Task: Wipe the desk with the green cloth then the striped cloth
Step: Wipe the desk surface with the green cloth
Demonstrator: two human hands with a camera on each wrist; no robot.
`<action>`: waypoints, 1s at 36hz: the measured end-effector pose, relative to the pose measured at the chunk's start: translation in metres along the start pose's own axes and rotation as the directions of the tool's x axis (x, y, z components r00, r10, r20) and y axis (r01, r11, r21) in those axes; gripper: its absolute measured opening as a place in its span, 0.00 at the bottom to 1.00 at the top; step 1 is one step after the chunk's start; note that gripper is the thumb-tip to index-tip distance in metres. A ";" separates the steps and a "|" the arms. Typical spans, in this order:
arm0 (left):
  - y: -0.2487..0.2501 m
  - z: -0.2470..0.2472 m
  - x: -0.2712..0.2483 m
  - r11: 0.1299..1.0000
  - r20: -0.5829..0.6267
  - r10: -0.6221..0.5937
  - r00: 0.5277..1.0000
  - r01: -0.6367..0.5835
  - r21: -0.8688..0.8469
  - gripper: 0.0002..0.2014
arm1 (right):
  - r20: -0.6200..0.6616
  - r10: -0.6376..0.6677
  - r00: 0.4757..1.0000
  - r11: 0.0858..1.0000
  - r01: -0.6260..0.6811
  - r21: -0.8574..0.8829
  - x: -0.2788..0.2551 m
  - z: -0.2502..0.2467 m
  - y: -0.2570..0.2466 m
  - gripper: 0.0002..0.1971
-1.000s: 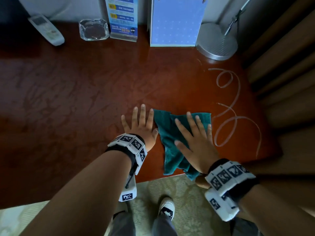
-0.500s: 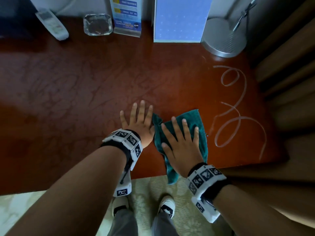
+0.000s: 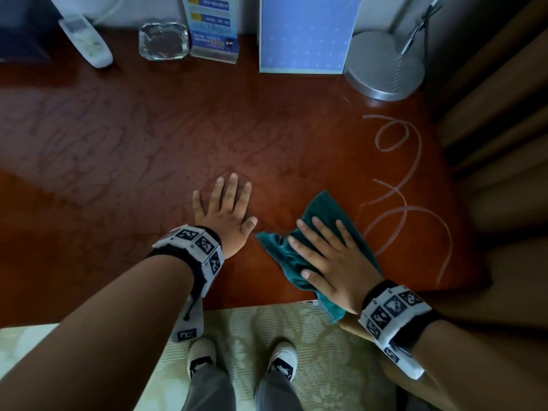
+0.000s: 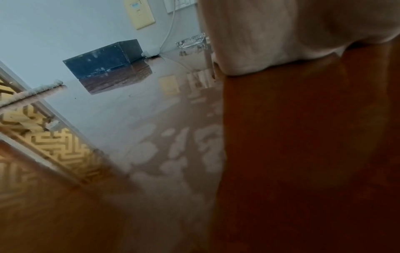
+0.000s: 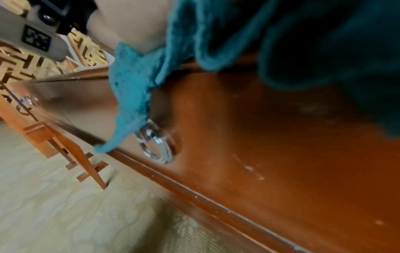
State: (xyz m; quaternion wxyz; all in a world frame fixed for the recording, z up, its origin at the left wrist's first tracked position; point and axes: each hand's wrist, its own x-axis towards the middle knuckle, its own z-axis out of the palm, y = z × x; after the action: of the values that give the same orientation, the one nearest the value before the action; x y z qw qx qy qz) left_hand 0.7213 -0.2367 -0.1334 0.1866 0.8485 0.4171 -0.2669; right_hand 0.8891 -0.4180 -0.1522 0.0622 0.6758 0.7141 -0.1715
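We press our right hand (image 3: 335, 262) flat on the green cloth (image 3: 318, 213) near the front edge of the desk (image 3: 148, 149), the grip spread with fingers straight and splayed across the bunched fabric, thumb lying along its left fold. The cloth sits on the right half of the reddish-brown desk top, its far corner pointing away from us and its near corner hanging over the front edge. From the right wrist view, the cloth (image 5: 134, 89) drapes down the desk's front face, just above a clear glass drawer knob (image 5: 155, 142).

Our left hand (image 3: 226, 209) rests palm down on bare wood just left of the cloth, apart from it, its grip likewise spread and holding nothing. In the left wrist view the palm (image 4: 281, 34) lies against the glossy surface, which mirrors the wall.

Along the back of the desk, from left to right, stand a white remote handset (image 3: 86, 40), a glass ashtray (image 3: 163, 41), a blue printed card stand (image 3: 215, 28), a pale blue upright board (image 3: 305, 34) and the round metal base of a lamp (image 3: 385, 66). A pale cord (image 3: 397, 200) loops over the desk to the right of the cloth. A dark box (image 4: 103, 58) stands at the far left against the wall. Below the desk edge we see patterned carpet (image 3: 311, 336) and our two white shoes (image 3: 241, 361). We cannot make out a striped cloth in any view.
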 end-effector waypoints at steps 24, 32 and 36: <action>0.001 -0.008 -0.003 1.000 0.060 0.007 0.998 -0.007 -0.007 0.30 | 0.130 0.400 0.907 0.905 -0.414 0.103 -0.009 -0.006 -0.017 0.34; 0.004 -0.018 -0.003 0.999 0.095 -0.023 0.995 0.020 0.029 0.32 | 0.210 0.298 0.931 0.934 -0.330 0.136 -0.013 -0.019 0.018 0.33; 0.012 -0.031 -0.003 0.999 -0.065 -0.037 0.997 0.039 0.035 0.30 | 0.230 0.275 0.934 0.945 -0.307 0.116 -0.008 -0.024 0.034 0.34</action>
State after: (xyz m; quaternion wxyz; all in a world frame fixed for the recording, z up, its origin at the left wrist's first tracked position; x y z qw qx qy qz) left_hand 0.7389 -0.2286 -0.1064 0.1527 0.8519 0.4339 -0.2504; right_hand 0.9265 -0.4170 -0.1329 0.1110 0.7550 0.5803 -0.2843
